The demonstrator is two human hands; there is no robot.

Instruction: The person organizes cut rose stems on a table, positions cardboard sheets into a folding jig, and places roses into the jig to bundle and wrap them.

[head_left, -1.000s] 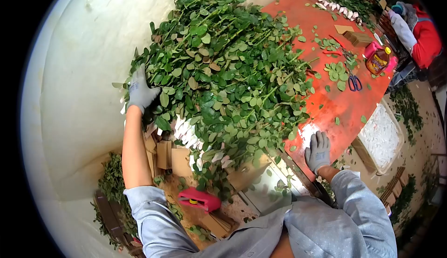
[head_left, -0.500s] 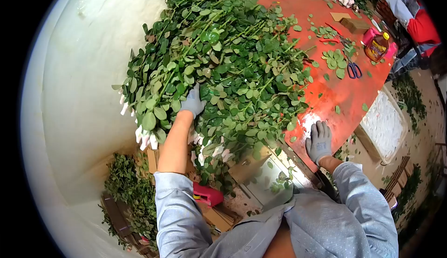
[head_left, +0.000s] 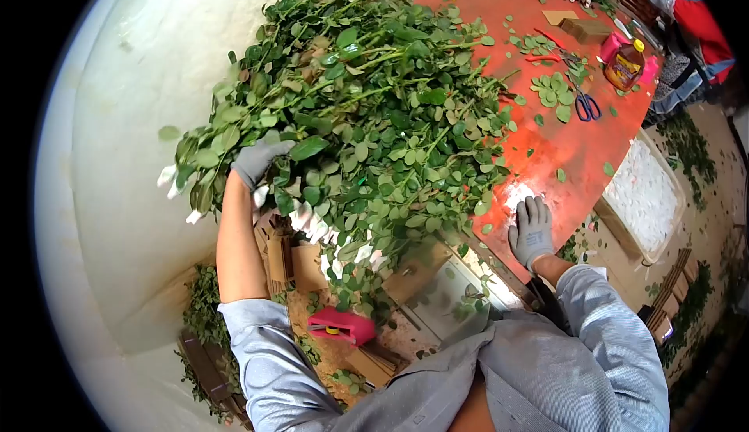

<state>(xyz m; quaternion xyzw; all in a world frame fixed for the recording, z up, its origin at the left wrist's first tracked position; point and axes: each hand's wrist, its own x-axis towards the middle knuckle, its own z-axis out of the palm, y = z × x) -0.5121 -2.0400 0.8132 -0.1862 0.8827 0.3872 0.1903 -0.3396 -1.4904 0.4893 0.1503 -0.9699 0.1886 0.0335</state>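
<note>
A large heap of leafy rose stems (head_left: 367, 128) covers the left part of the red table (head_left: 499, 57), with white and pale pink blooms (head_left: 308, 221) along its near edge. My left hand (head_left: 261, 160), in a grey glove, is closed around some of the stems at the heap's left side; leaves hide part of its fingers. The gloved right hand (head_left: 534, 233) lies flat on the table's near edge with fingers spread, holding nothing.
Dark-handled scissors (head_left: 587, 107), red-handled cutters (head_left: 544, 58), loose leaves and a bottle of amber liquid (head_left: 626, 65) are on the table. A white-filled tray (head_left: 644, 198) sits at right. Below are a pink tape dispenser (head_left: 342, 327) and cardboard (head_left: 281, 260).
My left hand has moved left and slightly up, and stems at the heap's left side have shifted left with it. The right hand stays resting on the table.
</note>
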